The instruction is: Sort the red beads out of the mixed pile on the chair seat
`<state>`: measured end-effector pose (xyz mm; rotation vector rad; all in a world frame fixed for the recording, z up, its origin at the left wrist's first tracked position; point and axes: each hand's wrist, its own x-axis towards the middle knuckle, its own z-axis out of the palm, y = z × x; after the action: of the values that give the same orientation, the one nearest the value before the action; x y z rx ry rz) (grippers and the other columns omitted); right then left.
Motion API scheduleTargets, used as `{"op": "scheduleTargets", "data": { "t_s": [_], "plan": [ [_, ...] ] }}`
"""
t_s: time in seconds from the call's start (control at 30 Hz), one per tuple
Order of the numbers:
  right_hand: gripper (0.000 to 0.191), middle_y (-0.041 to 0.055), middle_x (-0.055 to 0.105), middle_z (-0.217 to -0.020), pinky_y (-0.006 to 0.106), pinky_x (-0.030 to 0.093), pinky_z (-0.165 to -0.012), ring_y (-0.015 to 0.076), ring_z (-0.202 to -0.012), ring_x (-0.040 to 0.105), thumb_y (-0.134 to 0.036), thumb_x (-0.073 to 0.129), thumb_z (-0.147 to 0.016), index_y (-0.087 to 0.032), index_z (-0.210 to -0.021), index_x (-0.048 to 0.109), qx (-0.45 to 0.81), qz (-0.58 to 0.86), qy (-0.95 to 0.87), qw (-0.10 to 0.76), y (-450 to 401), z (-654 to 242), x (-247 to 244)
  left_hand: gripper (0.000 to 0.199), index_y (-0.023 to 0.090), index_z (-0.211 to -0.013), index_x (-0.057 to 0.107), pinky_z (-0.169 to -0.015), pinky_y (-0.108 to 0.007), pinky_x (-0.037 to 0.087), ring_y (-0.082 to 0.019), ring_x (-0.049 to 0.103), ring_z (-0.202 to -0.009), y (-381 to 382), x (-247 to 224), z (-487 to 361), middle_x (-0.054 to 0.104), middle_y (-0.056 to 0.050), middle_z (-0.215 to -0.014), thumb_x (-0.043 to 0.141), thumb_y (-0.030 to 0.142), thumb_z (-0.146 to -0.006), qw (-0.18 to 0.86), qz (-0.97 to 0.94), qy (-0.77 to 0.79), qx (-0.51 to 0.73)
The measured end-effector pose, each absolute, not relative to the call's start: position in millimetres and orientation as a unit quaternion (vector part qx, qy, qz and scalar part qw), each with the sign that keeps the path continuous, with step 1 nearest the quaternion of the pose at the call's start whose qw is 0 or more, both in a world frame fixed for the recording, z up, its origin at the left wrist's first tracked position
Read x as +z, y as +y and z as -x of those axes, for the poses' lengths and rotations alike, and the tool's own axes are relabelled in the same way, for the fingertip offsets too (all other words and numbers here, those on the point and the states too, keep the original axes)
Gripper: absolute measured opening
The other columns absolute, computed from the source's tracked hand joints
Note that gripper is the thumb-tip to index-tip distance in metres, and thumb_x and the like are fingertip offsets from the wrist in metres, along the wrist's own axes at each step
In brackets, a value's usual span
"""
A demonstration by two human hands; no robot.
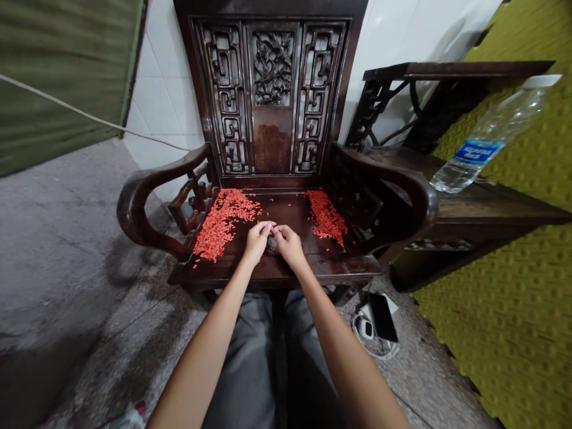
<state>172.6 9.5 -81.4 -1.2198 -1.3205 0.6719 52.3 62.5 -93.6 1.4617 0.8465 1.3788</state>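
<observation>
Carved armchair seat (286, 214), scattered red berries (226, 223), hands (257, 243) (288, 245) pinching something grey (271, 245), half-hidden

- The left hand (258, 241) and right hand (289, 245) have room to pass forward over the dark polished wood seat (283, 214), up to the carved dark-wood chair back (272, 95).
- Dark wood shows between the heap of small red dried berries (223, 223) and the smaller heap of red dried berries (326, 217), leaving a lane between them.
- A small grey lump (271, 245) sits directly under the hands.
- The curved dark-wood left armrest (134, 208) and curved dark-wood right armrest (402, 190) block sideways passage.
- Beyond the right armrest, a dark wooden side table (491, 214) carries a clear plastic water bottle (487, 137), which stands in any reach that way.
</observation>
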Motion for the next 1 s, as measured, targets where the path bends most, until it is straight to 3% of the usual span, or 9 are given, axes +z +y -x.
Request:
{"op": "scheduleTargets", "data": {
  "t_s": [0.63,1.0],
  "plan": [
    [0.032,0.0007,0.066,-0.071,0.026,0.046,-0.06,0.0173,-0.066,0.06,-0.051,0.055,-0.092,-0.022,-0.093,0.067,0.306,0.524,-0.529,0.593,10.9,-173.5,-81.6,0.03,0.016,-0.101,0.076,-0.089,-0.033,0.051,-0.024,0.068,-0.099,60.9,-92.1,-53.7,0.075,-0.011,-0.105,0.067,0.043,-0.091,0.459,-0.603,0.347,0.553],
    [0.033,-0.0001,0.064,-0.069,0.025,0.046,-0.058,0.0165,-0.063,0.059,-0.054,0.055,-0.093,-0.022,-0.093,0.065,0.32,0.514,-0.517,0.605,8.5,-173.5,-76.3,0.037,0.016,-0.089,0.074,-0.069,-0.027,0.046,-0.016,0.059,-0.072,58.0,-88.9,-54.5,0.07,-0.005,-0.083,0.069,0.052,-0.088,0.465,-0.595,0.351,0.554]
  ]
}}
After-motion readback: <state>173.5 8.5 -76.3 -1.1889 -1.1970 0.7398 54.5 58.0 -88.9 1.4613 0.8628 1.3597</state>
